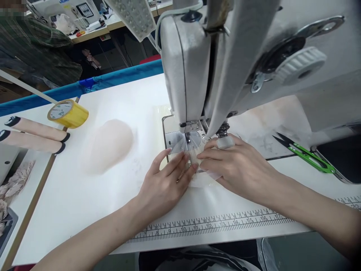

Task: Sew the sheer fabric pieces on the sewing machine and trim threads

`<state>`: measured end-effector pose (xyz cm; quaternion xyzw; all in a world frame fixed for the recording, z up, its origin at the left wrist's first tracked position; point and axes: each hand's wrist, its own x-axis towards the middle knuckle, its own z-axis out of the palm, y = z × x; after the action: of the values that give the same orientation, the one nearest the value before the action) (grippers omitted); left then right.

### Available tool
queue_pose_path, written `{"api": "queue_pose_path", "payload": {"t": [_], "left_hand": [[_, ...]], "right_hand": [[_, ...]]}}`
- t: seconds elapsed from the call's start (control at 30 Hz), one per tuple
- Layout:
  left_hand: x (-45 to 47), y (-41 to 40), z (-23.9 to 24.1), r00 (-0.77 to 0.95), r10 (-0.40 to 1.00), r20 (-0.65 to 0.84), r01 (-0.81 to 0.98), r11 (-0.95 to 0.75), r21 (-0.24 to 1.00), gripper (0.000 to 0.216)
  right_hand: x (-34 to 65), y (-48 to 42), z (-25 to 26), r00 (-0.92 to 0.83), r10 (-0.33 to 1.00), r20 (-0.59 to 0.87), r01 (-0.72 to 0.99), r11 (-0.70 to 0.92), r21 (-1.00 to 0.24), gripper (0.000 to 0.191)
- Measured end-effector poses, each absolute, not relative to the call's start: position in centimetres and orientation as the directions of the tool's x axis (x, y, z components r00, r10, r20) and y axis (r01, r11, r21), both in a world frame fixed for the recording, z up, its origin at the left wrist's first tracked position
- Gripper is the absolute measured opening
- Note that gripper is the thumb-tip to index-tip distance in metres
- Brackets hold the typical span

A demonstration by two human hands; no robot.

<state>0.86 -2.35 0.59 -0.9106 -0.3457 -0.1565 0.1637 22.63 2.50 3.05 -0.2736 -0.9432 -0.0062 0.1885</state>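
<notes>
Bench (84, 195), left to right: yellow tape roll (68, 113); sheer fabric piece (106, 146); left hand (166, 180), flat, fingers spread on thin fabric strip (203, 177) just before sewing machine (191, 75) foot; right hand (234, 165), flat, pressing likewise; green thread snips (307, 154).

The white bench (84, 203) carries a sewing machine (186, 67) at its far middle. A printed ruler strip (214, 222) runs along the near edge. A roll of yellow tape (68, 113) lies at the far left, a pale sheer fabric piece (108, 145) beside it, and green thread snips (307, 153) lie to the right.
</notes>
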Motion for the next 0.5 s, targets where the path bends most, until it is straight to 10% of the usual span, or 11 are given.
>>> {"api": "queue_pose_path", "payload": {"t": [0.5], "left_hand": [[0.5, 0.7, 0.1, 0.632, 0.66, 0.406, 0.75, -0.653, -0.104, 0.031]], "right_hand": [[22.1, 4.3, 0.9, -0.718, 0.55, 0.426, 0.608, 0.794, -0.001, 0.023]]}}
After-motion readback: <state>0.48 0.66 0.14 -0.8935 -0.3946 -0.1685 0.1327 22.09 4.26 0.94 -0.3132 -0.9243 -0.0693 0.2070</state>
